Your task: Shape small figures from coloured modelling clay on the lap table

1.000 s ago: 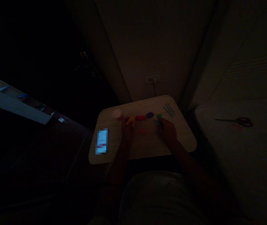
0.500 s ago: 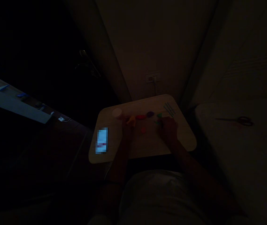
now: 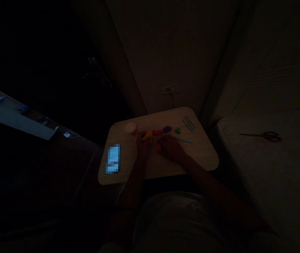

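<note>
The scene is very dark. On a small wooden table (image 3: 128, 170), my left hand (image 3: 141, 144) is closed around an orange piece of what looks like modelling clay (image 3: 148, 136). My right hand (image 3: 171, 147) is to its right, fingers curled at a small red ball (image 3: 159, 147) and seemingly pinching it. Just beyond the hands lie a red elongated piece (image 3: 157, 132), a dark purple piece (image 3: 167, 129) and a green piece (image 3: 178, 130). One blue-green stick (image 3: 185, 141) rests beside my right hand.
Several thin sticks (image 3: 189, 123) lie at the table's back right. A round tub (image 3: 130, 128) stands at the back left, with a lit phone (image 3: 113, 159) nearer me. Scissors (image 3: 267, 135) lie on a pale surface to the right. A plugged-in wall socket (image 3: 170, 88) is behind.
My right hand has moved left from the green piece to the red ball. A blue-green stick now lies where that hand was. My left hand stays on the orange piece.
</note>
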`<move>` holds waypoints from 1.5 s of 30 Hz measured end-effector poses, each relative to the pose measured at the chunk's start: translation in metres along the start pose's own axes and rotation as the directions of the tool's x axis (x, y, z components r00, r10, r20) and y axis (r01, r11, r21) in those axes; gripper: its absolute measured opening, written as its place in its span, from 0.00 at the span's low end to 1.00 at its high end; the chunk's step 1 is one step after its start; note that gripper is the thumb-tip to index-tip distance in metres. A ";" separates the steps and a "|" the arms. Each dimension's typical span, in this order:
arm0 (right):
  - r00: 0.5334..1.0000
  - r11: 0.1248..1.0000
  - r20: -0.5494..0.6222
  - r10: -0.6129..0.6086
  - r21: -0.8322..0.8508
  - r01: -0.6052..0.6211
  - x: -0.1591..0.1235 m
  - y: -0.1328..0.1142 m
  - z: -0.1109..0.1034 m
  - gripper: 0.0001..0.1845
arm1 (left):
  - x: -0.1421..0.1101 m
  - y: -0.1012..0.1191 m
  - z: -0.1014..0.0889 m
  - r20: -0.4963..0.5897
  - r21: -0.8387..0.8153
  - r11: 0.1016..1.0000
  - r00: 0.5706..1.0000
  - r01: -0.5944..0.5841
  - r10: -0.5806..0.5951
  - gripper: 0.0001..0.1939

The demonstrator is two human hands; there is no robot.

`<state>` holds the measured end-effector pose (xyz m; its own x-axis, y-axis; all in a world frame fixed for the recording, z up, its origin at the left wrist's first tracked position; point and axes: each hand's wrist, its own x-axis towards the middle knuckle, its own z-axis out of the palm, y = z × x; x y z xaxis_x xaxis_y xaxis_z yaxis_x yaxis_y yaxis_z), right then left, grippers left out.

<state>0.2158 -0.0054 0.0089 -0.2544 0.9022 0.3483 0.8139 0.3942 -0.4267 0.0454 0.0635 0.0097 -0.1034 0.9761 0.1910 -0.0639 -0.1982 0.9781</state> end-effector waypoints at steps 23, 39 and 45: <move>0.960 0.897 -0.233 0.158 0.439 -0.041 -0.013 0.019 -0.003 0.17 | -0.011 -0.002 0.003 0.143 0.544 0.793 0.962 -0.273 0.233 0.06; 0.914 0.624 -0.157 0.374 0.772 -0.123 -0.013 0.024 -0.001 0.14 | -0.027 0.028 0.013 0.545 0.317 0.815 0.796 -0.486 0.263 0.28; 0.902 0.485 -0.082 0.424 0.862 -0.150 -0.013 0.026 0.004 0.20 | -0.022 0.020 0.011 0.579 0.345 0.741 0.752 -0.577 0.316 0.22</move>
<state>0.2379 -0.0057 -0.0103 0.1585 0.9667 0.2012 -0.0170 0.2064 -0.9783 0.0571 0.0390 0.0260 0.4765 0.7228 0.5006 0.3548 -0.6790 0.6427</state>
